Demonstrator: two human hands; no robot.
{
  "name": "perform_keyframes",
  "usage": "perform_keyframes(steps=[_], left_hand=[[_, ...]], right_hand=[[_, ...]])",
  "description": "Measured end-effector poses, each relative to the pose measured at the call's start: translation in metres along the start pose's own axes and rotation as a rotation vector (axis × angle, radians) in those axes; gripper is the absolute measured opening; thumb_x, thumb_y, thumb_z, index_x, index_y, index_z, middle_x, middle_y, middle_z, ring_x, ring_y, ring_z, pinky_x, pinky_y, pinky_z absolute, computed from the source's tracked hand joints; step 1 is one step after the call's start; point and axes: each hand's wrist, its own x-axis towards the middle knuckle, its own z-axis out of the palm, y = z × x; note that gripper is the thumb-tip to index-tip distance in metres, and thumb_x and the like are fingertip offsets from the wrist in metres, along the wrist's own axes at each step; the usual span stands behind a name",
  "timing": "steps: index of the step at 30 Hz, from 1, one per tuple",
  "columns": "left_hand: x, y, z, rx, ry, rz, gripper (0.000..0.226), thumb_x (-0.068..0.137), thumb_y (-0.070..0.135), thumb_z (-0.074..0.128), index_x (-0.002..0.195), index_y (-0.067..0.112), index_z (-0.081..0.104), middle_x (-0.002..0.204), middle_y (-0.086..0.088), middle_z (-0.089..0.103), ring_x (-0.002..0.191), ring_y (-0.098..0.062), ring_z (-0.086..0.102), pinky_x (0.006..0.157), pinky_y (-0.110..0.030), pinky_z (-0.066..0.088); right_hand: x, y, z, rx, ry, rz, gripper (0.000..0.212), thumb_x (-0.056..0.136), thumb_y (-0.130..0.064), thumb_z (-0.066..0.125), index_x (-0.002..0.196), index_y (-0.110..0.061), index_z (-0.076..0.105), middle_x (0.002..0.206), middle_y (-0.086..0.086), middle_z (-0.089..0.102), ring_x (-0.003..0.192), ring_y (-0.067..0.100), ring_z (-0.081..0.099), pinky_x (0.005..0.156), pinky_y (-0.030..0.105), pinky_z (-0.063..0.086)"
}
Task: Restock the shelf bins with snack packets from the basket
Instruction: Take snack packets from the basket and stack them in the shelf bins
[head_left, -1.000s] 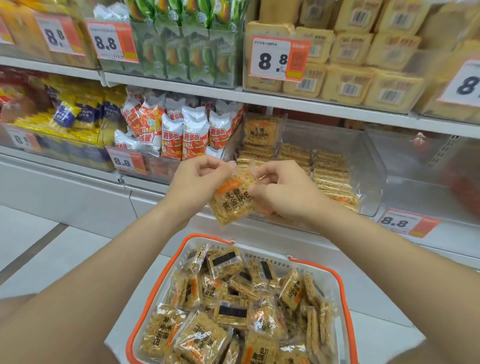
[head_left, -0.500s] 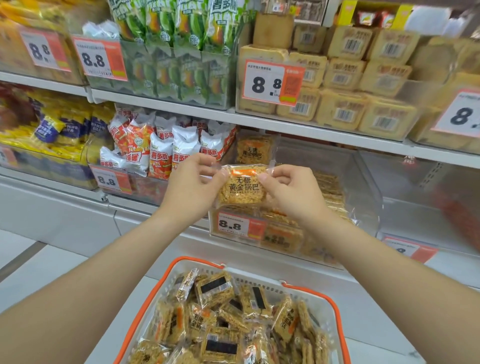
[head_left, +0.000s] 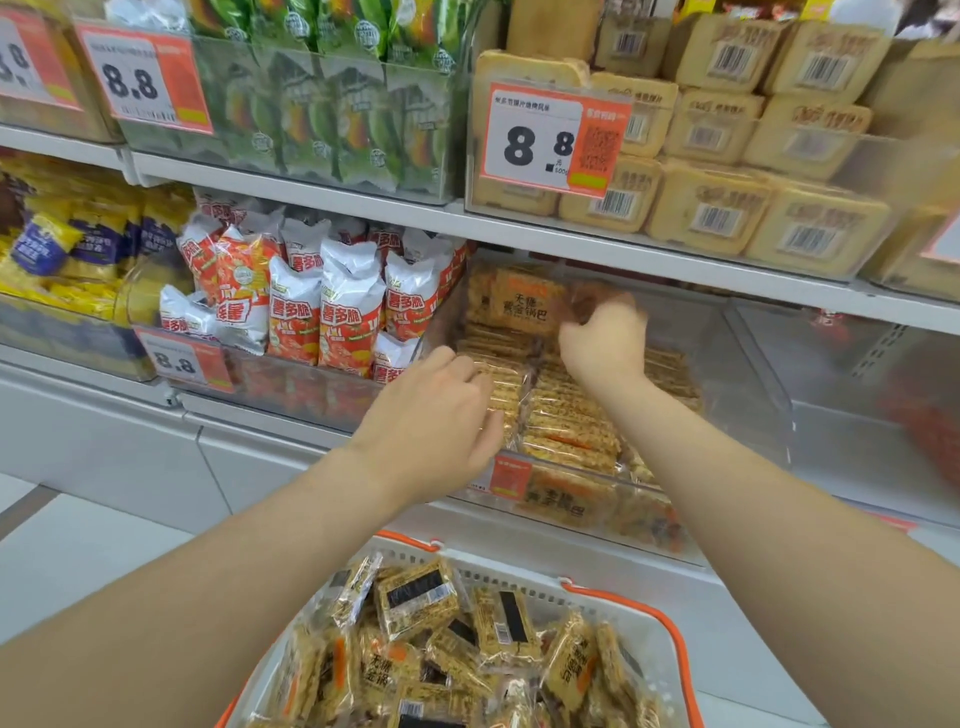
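Golden, speckled, clear-wrapped snack packets (head_left: 415, 597) are showing orange bands and black lettering; the perforated white plastic basket (head_left: 519, 579) is wearing an orange rim.

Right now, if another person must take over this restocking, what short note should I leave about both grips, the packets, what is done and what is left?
Left grip: fingers curled on the front left of the packet rows in the clear bin; I cannot tell if it holds one.
Right grip: at the back of the bin, it seems to pinch a blurred held packet beside an upright packet.
Done: the bin is partly filled in rows.
Left: seat this packet, then move the many basket packets up from the basket below; the bin's right side has room.
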Motion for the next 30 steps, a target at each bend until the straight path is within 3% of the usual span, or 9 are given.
perform_keyframes(steps=[4,7,9,11,14,19,23,27,30], left_hand=[[0.001,-0.002,0.008,-0.062,-0.093,0.069,0.048,0.105,0.035,0.023,0.100,0.016,0.067,0.100,-0.002,0.064,0.099,-0.022,0.054,0.098,-0.038,0.045],[0.001,0.001,0.009,-0.037,-0.067,0.134,0.039,0.104,0.025,0.031,0.095,0.014,0.068,0.092,-0.004,0.065,0.090,-0.024,0.058,0.092,-0.040,0.046],[0.001,0.001,0.009,-0.061,-0.044,0.121,0.039,0.103,0.024,0.032,0.094,0.014,0.068,0.089,-0.004,0.065,0.085,-0.023,0.057,0.088,-0.038,0.047],[0.001,0.002,0.008,-0.088,-0.034,0.115,0.041,0.101,0.026,0.029,0.091,0.015,0.067,0.086,-0.003,0.064,0.082,-0.023,0.056,0.084,-0.036,0.046],[0.001,0.002,0.007,-0.090,-0.024,0.115,0.042,0.100,0.027,0.028,0.089,0.016,0.067,0.084,-0.002,0.063,0.080,-0.022,0.055,0.082,-0.034,0.043],[0.001,0.000,0.006,-0.133,-0.066,0.105,0.030,0.106,0.025,0.038,0.098,0.015,0.066,0.093,-0.002,0.063,0.088,-0.022,0.054,0.088,-0.031,0.039],[0.001,0.001,0.002,-0.104,-0.019,0.129,0.023,0.103,0.018,0.052,0.087,0.013,0.067,0.083,-0.004,0.062,0.078,-0.024,0.056,0.079,-0.039,0.050],[0.000,0.001,-0.002,-0.122,-0.049,0.081,0.031,0.110,0.031,0.039,0.103,0.014,0.065,0.098,-0.002,0.062,0.094,-0.021,0.054,0.090,-0.033,0.041],[-0.003,0.000,-0.011,-0.142,-0.002,0.087,0.030,0.107,0.039,0.046,0.107,0.018,0.067,0.100,0.003,0.063,0.097,-0.018,0.050,0.090,-0.033,0.043]], right_hand=[[0.009,0.002,0.019,-0.081,-0.026,-0.033,0.018,0.094,-0.036,0.073,0.094,-0.018,0.074,0.084,0.001,0.072,0.082,0.024,0.070,0.071,0.031,0.057],[0.011,-0.003,0.025,-0.147,-0.097,-0.014,0.027,0.098,-0.039,0.069,0.094,-0.013,0.073,0.086,0.006,0.073,0.090,0.032,0.070,0.073,0.036,0.056],[0.010,-0.005,0.026,-0.154,-0.049,-0.011,0.028,0.100,-0.035,0.067,0.112,-0.010,0.066,0.099,0.012,0.072,0.098,0.036,0.067,0.073,0.035,0.051],[0.007,-0.007,0.025,-0.103,0.006,-0.036,0.030,0.100,-0.027,0.067,0.126,-0.016,0.056,0.104,0.013,0.070,0.095,0.037,0.067,0.072,0.037,0.053],[0.006,-0.005,0.024,-0.161,-0.036,-0.126,0.024,0.103,-0.019,0.056,0.125,-0.027,0.059,0.102,0.007,0.066,0.087,0.032,0.061,0.069,0.036,0.050],[0.005,0.001,0.023,-0.324,-0.169,-0.187,0.053,0.099,-0.006,0.053,0.145,-0.031,0.044,0.101,0.014,0.061,0.085,0.038,0.062,0.074,0.044,0.060],[-0.007,0.006,0.018,-0.402,-0.230,-0.323,0.069,0.096,-0.010,0.059,0.156,-0.023,0.029,0.090,0.014,0.062,0.084,0.037,0.059,0.066,0.041,0.055],[-0.018,-0.001,0.005,-0.525,-0.253,-0.336,0.040,0.097,-0.020,0.053,0.136,-0.013,0.051,0.087,0.011,0.062,0.078,0.039,0.063,0.065,0.041,0.056],[-0.033,-0.009,-0.008,-0.529,-0.211,-0.395,0.037,0.096,-0.018,0.052,0.133,-0.015,0.052,0.081,0.008,0.058,0.076,0.039,0.064,0.061,0.038,0.049]])
